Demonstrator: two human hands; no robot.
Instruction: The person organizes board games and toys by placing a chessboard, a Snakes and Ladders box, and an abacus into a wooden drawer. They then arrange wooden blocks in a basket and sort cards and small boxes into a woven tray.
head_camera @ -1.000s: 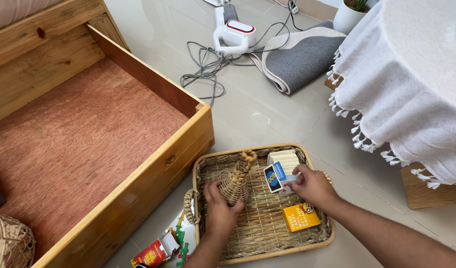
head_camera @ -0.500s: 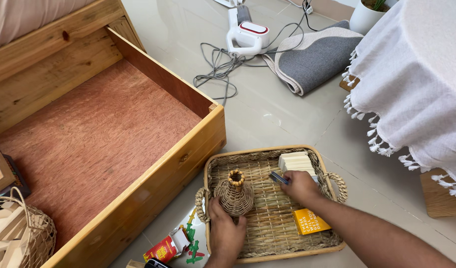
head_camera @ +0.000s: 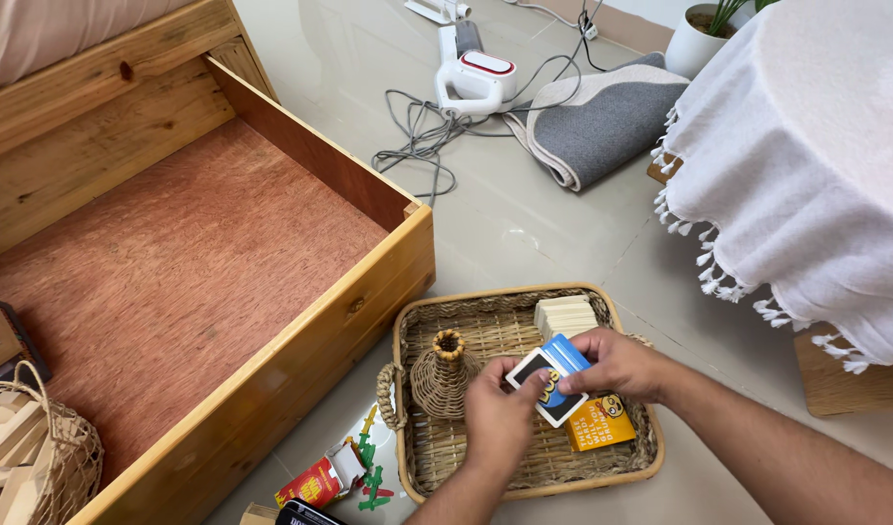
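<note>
Home bedroom: wooden bed drawer (head_camera: 203, 253), rug (head_camera: 602, 117)

Blue-and-black card pack (head_camera: 548, 381): above the wicker tray (head_camera: 524, 488), gripped by both hands. Orange rectangular box (head_camera: 602, 428): inside tray. Red carton (head_camera: 317, 480): left of tray.

left hand (head_camera: 498, 416): yours, bare. No glove, no ring you can see.
right hand (head_camera: 616, 365): yours, bare. No glove, fingers plain, nails short.
left forearm: bare as far as the bottom edge of the frame. No sleeve, no watch or band at your wrist.
right forearm: bare along its whole visible run to the lower right corner. No sleeve or cuff shows.
rest of you: out of view, so your clothing can't be told.
</note>
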